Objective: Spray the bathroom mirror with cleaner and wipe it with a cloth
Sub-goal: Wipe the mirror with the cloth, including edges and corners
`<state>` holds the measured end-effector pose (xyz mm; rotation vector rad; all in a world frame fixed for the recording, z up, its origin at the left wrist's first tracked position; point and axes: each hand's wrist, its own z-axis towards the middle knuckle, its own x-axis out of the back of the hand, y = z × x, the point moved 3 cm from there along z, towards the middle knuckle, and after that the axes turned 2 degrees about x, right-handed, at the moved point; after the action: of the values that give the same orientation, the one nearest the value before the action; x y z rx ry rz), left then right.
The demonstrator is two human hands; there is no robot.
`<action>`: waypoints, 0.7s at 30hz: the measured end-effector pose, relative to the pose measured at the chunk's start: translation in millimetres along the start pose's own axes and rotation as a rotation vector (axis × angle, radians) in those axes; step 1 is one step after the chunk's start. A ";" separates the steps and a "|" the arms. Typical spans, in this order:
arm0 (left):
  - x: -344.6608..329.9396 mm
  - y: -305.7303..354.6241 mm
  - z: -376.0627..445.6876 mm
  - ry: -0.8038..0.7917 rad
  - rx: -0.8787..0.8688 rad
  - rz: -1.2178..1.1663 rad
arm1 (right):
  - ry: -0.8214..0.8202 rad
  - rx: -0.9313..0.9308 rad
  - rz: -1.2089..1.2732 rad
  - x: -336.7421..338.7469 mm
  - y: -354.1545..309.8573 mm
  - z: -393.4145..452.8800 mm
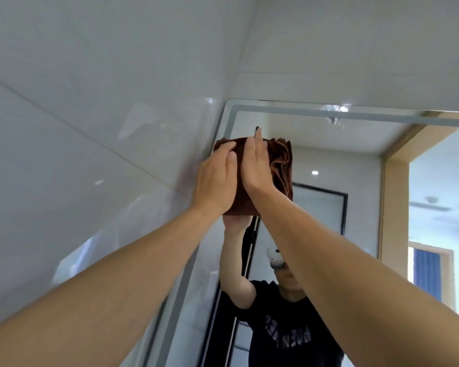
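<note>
A folded brown cloth [282,165] lies flat against the upper left corner of the bathroom mirror [329,160]. My left hand [216,181] presses on the cloth's left part with straight fingers. My right hand [257,162] lies beside it, fingers straight and pointing up, pressing the cloth's middle. Both arms reach up from the bottom of the view. The mirror has a frosted border strip [382,116] along its top and left edges. No spray bottle is in view.
A glossy white tiled wall [90,115] meets the mirror's left edge. White tiles [355,49] rise above the mirror. The mirror reflects a person in a dark shirt, a dark-framed door and a wooden doorway.
</note>
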<state>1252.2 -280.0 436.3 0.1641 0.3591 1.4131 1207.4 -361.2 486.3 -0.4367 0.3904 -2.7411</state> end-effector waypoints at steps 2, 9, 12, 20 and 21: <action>-25.7 4.7 4.7 -0.037 0.034 -0.018 | -0.037 -0.099 0.200 16.0 1.9 3.5; -93.3 14.5 7.5 0.035 0.143 0.307 | -0.097 -0.198 0.424 87.5 0.1 8.0; -100.2 7.2 7.1 0.105 0.124 0.404 | -0.149 -0.103 0.258 108.0 -7.0 2.3; -101.4 -7.3 5.6 0.062 0.104 0.531 | -0.064 0.222 -0.484 166.3 -6.4 -15.9; -102.8 -5.6 4.4 0.056 0.128 0.527 | -0.062 0.233 -0.555 176.0 -0.9 -17.6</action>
<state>1247.0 -381.4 453.7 0.3420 0.4746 1.9178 1043.3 -421.2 514.4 -0.6442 -0.0891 -3.2389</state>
